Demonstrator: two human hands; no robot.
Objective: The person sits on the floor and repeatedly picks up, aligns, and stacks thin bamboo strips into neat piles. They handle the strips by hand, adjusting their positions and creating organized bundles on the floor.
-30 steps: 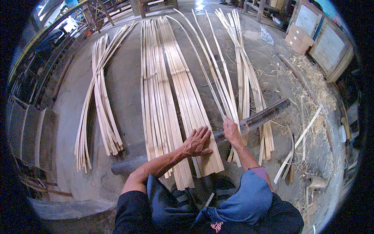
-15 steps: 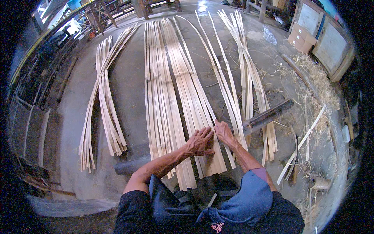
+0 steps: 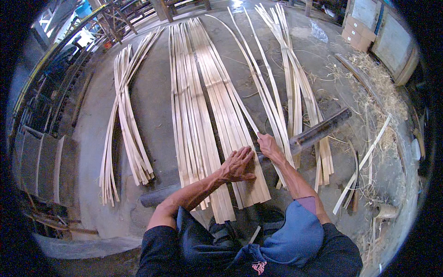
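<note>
Seen from above, a person's left hand (image 3: 237,165) lies flat on a row of pale wooden strips (image 3: 224,106), while the right hand (image 3: 271,146) grasps a thin strip (image 3: 248,117) at the row's right edge. A dark pole (image 3: 322,129) runs crosswise beneath. On the floor (image 3: 148,94), a crossed bundle (image 3: 121,94) lies left; curly shavings (image 3: 385,90) are heaped far right.

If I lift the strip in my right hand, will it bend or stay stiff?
The strip would probably flex, being long and thin; the loose strips to its right visibly curve. It should feel light, given how slender it looks in your right hand.
</note>
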